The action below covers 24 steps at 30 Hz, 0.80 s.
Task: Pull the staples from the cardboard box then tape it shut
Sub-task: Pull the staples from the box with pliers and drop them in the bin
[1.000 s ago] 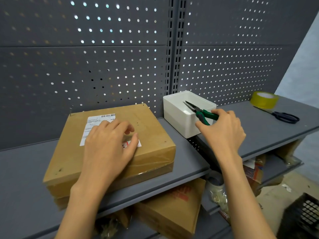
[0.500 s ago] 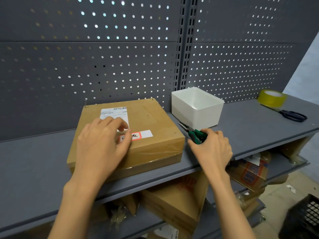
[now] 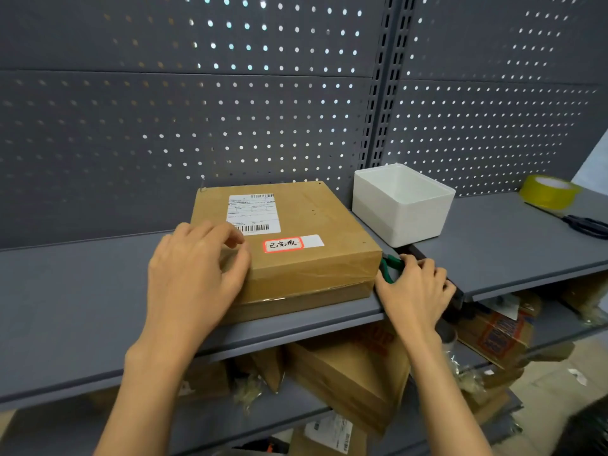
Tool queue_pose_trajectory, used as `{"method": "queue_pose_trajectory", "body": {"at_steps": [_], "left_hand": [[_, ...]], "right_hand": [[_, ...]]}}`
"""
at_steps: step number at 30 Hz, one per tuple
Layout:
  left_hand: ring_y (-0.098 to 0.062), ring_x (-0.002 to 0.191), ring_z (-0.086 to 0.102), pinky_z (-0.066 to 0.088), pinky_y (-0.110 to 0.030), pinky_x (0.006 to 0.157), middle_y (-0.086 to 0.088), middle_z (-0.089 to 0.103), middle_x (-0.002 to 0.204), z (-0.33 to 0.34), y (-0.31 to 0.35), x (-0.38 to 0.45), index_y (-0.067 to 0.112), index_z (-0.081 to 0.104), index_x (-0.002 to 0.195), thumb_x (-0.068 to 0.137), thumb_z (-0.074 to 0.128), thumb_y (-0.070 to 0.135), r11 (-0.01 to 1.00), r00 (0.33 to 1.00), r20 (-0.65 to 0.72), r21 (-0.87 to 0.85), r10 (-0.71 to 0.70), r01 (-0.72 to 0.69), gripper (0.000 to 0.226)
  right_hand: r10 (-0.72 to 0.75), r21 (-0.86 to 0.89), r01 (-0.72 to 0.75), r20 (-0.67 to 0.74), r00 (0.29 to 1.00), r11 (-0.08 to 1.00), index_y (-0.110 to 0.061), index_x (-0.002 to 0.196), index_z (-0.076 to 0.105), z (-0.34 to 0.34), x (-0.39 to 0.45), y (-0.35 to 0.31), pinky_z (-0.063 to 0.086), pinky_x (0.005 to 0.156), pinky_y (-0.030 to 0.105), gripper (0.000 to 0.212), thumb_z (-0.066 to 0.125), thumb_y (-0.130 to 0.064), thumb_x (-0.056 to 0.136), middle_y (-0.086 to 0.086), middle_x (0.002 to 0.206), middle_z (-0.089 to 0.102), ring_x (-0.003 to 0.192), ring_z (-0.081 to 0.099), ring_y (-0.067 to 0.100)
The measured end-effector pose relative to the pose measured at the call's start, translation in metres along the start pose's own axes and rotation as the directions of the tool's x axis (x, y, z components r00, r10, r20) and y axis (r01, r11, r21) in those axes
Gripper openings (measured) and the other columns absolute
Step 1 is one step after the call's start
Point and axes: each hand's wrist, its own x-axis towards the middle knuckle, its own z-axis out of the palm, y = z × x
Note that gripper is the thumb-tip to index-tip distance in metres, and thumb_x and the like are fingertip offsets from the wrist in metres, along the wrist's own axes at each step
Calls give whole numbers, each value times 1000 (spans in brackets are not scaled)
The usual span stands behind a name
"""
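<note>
Gotta brace the cardboard box (image 3: 309,218), sitting on the grey shelf (image 3: 65,307), with left hand (image 3: 194,268) gripping its near corner, then work the green-handled pliers (image 3: 391,264), clenched in right hand (image 3: 418,287), low under each staple.

Head-worn wide view, forward and down, close over the shelf (image 3: 65,291)
</note>
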Motion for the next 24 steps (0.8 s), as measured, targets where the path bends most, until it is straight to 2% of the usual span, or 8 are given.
{"method": "queue_pose_trajectory", "body": {"at_steps": [5, 8, 10, 14, 17, 19, 22, 24], "left_hand": [[-14, 85, 49, 33, -29, 68, 13, 57, 86, -3, -8, -1, 24, 63, 89, 85, 65, 30, 973, 993, 24, -198, -114, 116, 8], [-10, 98, 46, 35, -20, 77, 18, 53, 98, -2, -16, 0, 31, 59, 98, 80, 67, 35, 804, 966, 73, -541, -246, 246, 20], [-11, 107, 48, 37, -20, 85, 7, 56, 111, 1, -24, 3, 28, 61, 104, 79, 69, 33, 708, 937, 99, -630, -335, 320, 27], [-13, 114, 50, 39, -24, 92, 0, 54, 125, 12, -49, 15, 19, 54, 122, 83, 66, 33, 383, 736, 407, -660, -541, 647, 43], [-16, 90, 58, 43, -24, 80, -2, 64, 104, 18, -58, 19, 15, 61, 109, 85, 61, 40, 198, 595, 664, -575, -454, 794, 34], [-18, 80, 60, 44, -26, 78, -2, 69, 85, 18, -53, 19, 17, 66, 91, 87, 59, 37, 131, 550, 729, -550, -407, 825, 22], [-16, 84, 63, 47, -26, 75, 0, 71, 90, 19, -48, 17, 20, 66, 95, 87, 58, 40, 105, 516, 770, -518, -375, 849, 23], [-16, 85, 63, 46, -26, 72, 0, 70, 92, 18, -47, 16, 21, 65, 98, 86, 58, 42, 85, 520, 765, -531, -381, 843, 24]], "right_hand": [[-32, -14, 33, 87, 996, 999, -20, 137, 46, -2, 1, 5, 16, 110, 47, 64, 49, -56, 85, 12, 137, 46, 130, 35, 32], [-74, 51, 66, 176, 982, 996, -22, 144, 36, -7, 4, 8, 4, 113, 53, 67, 47, -57, 87, 11, 149, 32, 141, 16, 30], [-98, 134, 72, 206, 974, 988, -23, 143, 38, -13, 8, 10, 1, 113, 54, 65, 49, -54, 87, 9, 150, 32, 142, 15, 30], [-154, 477, 111, 52, 987, 872, -19, 111, 63, -32, 4, 6, 33, 102, 47, 36, 43, -44, 95, 6, 119, 60, 117, 48, 27], [-179, 694, 15, 164, 970, 720, -25, 81, 56, -51, -11, -15, 34, 76, 31, 38, 32, -48, 98, -8, 83, 55, 83, 51, 13], [-230, 736, -56, 282, 931, 675, -21, 96, 60, -53, -16, -29, 34, 79, 29, 45, 30, -55, 95, -11, 89, 57, 87, 53, 6], [-209, 763, -185, 387, 898, 619, -22, 131, 49, -42, -18, -40, 39, 96, 35, 66, 35, -69, 86, -4, 123, 54, 115, 49, 16], [-171, 806, -236, 381, 909, 543, -21, 130, 48, -38, -19, -42, 40, 88, 29, 57, 44, -60, 88, -4, 122, 54, 111, 50, 13]]}}
